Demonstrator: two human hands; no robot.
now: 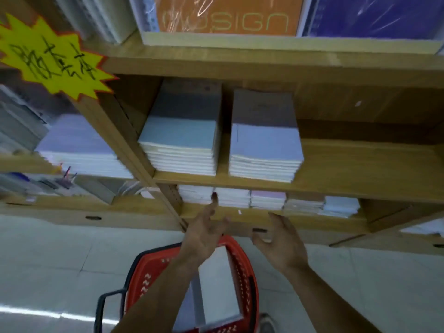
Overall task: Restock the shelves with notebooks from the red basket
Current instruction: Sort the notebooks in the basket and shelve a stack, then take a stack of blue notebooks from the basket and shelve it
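Open shelf board [360, 162] right of two notebook stacks [264, 150]; lower row [268, 199] packed.

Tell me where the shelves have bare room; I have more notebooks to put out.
The middle shelf is bare right of the two notebook stacks. The lower shelf is crowded by a row of small stacks; only its far right end looks bare.

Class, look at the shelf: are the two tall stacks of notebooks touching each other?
Apart. The head view shows a strip of bare wooden shelf between the left stack and the right stack.
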